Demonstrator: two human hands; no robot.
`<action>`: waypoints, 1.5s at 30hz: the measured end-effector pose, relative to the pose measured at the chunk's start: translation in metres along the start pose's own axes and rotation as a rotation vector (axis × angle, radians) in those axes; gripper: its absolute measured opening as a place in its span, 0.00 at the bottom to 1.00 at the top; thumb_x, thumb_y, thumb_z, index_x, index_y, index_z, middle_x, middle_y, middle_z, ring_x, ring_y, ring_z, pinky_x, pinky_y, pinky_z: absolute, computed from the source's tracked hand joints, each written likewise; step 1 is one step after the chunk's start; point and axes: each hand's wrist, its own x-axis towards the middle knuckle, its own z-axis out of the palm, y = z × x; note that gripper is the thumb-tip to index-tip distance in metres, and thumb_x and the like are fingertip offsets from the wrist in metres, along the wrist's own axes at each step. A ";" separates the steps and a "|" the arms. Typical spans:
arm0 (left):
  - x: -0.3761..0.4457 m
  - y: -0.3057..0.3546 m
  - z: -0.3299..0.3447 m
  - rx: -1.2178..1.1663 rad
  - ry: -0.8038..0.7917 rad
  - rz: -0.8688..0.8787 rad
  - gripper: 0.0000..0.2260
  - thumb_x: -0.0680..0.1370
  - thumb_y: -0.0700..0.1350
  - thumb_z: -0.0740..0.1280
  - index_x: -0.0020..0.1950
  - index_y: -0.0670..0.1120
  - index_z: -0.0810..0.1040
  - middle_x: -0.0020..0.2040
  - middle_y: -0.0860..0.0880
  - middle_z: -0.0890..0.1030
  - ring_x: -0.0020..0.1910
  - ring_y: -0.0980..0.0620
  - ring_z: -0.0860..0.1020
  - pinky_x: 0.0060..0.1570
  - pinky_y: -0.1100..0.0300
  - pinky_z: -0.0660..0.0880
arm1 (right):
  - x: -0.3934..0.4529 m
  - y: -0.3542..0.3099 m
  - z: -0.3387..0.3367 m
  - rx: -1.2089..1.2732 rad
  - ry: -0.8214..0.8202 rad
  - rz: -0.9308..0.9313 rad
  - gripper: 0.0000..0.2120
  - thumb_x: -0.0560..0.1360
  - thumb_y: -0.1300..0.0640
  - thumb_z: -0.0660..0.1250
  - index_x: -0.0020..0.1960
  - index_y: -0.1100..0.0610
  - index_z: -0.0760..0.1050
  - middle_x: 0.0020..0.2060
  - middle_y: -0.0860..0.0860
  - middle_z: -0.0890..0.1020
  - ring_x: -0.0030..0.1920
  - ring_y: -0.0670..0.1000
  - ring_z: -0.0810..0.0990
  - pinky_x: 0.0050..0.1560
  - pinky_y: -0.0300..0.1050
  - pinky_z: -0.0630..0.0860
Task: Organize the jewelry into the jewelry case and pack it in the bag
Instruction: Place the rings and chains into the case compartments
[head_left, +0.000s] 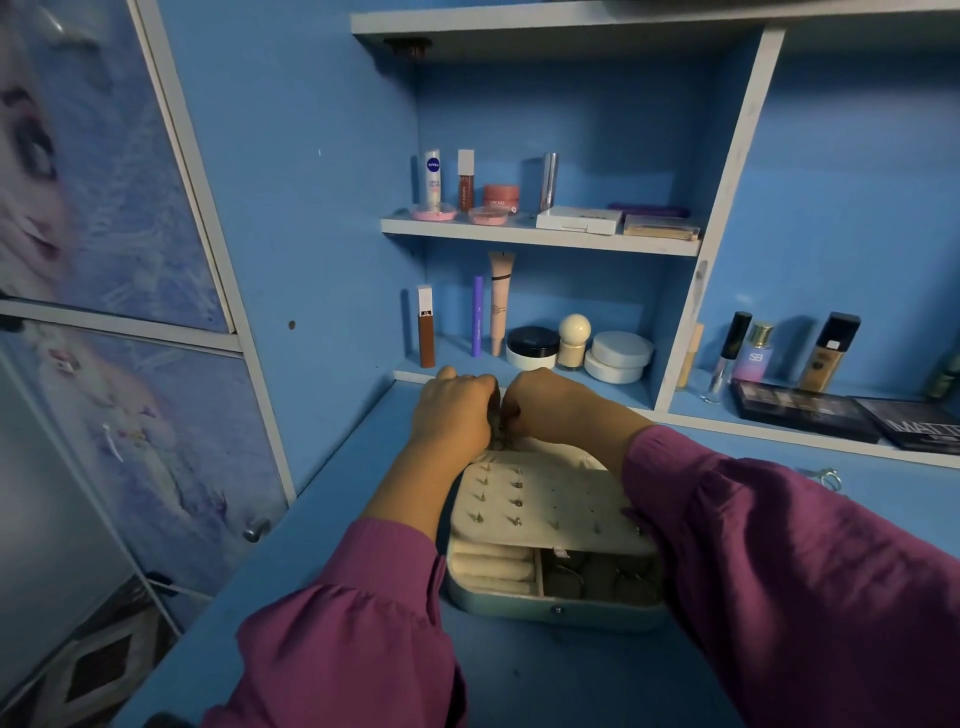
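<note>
A pale blue jewelry case (558, 616) lies open on the blue desk. Its cream earring panel (540, 499) carries several studs, and below it are ring rolls and compartments with small metal pieces. At the case's far edge my left hand (454, 408) and my right hand (545, 405) meet, fingers curled. Between them they pinch a small metal jewelry piece (500, 439), mostly hidden by the fingers. No bag is in view.
Shelves behind the case hold cosmetics: tubes, jars (618, 356), bottles and a white box (579, 221). Dark palettes (802, 410) lie to the right, with a small metal ring item (826, 477) on the desk. A cabinet door stands at the left.
</note>
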 end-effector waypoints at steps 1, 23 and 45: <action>-0.001 0.000 -0.001 0.000 -0.008 0.002 0.13 0.77 0.35 0.61 0.59 0.45 0.76 0.53 0.43 0.74 0.54 0.44 0.72 0.46 0.57 0.70 | -0.001 0.000 -0.001 0.018 -0.009 0.001 0.10 0.76 0.55 0.65 0.52 0.59 0.81 0.45 0.54 0.81 0.44 0.54 0.79 0.46 0.47 0.78; -0.006 -0.009 -0.003 -0.266 -0.252 -0.076 0.21 0.73 0.33 0.56 0.38 0.57 0.81 0.48 0.51 0.73 0.56 0.49 0.66 0.58 0.56 0.69 | -0.055 0.014 -0.008 0.359 -0.014 -0.012 0.07 0.75 0.59 0.69 0.52 0.56 0.83 0.44 0.47 0.81 0.45 0.46 0.76 0.51 0.39 0.74; -0.003 0.000 0.013 -0.286 -0.219 -0.058 0.27 0.80 0.63 0.48 0.38 0.45 0.75 0.46 0.46 0.76 0.62 0.45 0.67 0.61 0.49 0.66 | -0.055 0.014 -0.005 0.360 0.050 -0.031 0.08 0.76 0.60 0.66 0.53 0.57 0.81 0.43 0.47 0.79 0.41 0.44 0.74 0.48 0.38 0.70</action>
